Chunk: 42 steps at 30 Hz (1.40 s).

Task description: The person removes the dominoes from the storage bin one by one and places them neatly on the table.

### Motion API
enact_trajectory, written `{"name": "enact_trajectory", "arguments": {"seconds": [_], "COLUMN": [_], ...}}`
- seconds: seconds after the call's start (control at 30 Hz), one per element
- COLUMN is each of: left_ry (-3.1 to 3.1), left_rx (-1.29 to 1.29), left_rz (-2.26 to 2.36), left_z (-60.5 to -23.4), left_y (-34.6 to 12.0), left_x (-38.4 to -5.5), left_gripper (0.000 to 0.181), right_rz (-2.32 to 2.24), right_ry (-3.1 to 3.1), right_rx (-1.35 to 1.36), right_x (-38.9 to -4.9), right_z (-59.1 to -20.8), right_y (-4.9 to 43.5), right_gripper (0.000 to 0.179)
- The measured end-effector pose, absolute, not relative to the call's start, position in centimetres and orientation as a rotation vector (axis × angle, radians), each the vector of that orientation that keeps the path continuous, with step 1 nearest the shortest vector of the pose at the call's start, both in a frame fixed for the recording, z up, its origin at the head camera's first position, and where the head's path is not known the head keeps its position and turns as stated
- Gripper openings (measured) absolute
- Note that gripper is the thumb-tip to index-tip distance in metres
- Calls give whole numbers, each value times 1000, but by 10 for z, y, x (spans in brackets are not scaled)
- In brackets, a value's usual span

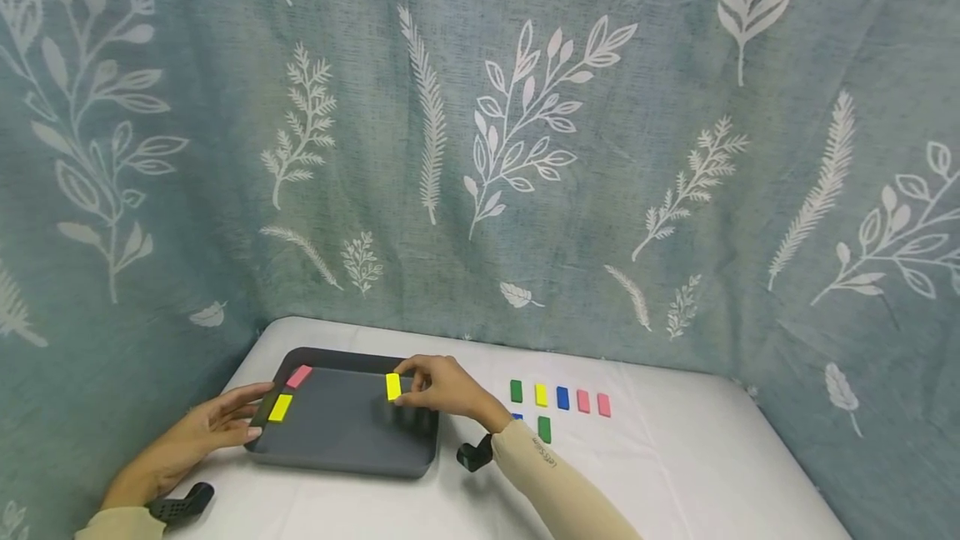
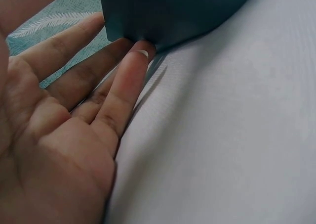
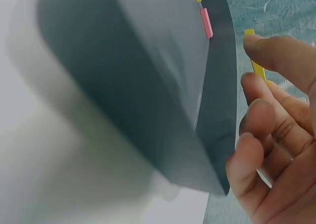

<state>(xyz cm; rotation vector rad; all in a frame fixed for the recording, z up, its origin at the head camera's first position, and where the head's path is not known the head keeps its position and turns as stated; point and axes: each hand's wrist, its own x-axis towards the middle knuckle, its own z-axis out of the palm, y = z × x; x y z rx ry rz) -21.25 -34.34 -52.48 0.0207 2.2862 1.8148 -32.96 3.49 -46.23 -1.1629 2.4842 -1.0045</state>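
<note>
Between thumb and fingers my right hand pinches a small yellow block, held upright over the right part of a dark grey tray. The right wrist view shows that yellow block beyond the tray's wall, between the thumb and a fingertip. Along the tray's left side lie a pink block and another yellow block, end to end. My left hand is at the tray's left edge; in the left wrist view its fairly straight fingers touch the tray's outer wall.
Right of the tray, on the white cloth, a row holds a green block, a yellow block, a blue block and two pink blocks. Nearer lie another green block and a blue one, partly hidden by my right wrist. A leaf-patterned curtain stands behind.
</note>
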Motion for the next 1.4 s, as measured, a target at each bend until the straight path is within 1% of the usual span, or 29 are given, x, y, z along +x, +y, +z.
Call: {"name": "enact_trajectory", "arguments": {"seconds": [0.57, 0.87, 1.4], "left_ry": [2284, 2281, 2295], "left_rx": [63, 4, 17], "left_rz": [1819, 1798, 1813], "left_z": [-521, -520, -523], "left_y": [-344, -341, -340], "left_x": [-210, -213, -212], "left_gripper": [71, 75, 77], "right_rz": [-1031, -1071, -1177], "right_ry": [2595, 2621, 2626], "right_rx": [-1123, -1036, -888], "right_x": [-325, -319, -305], "right_z": [-463, -466, -475], "right_y": [88, 116, 167], "right_gripper": [42, 41, 40]}}
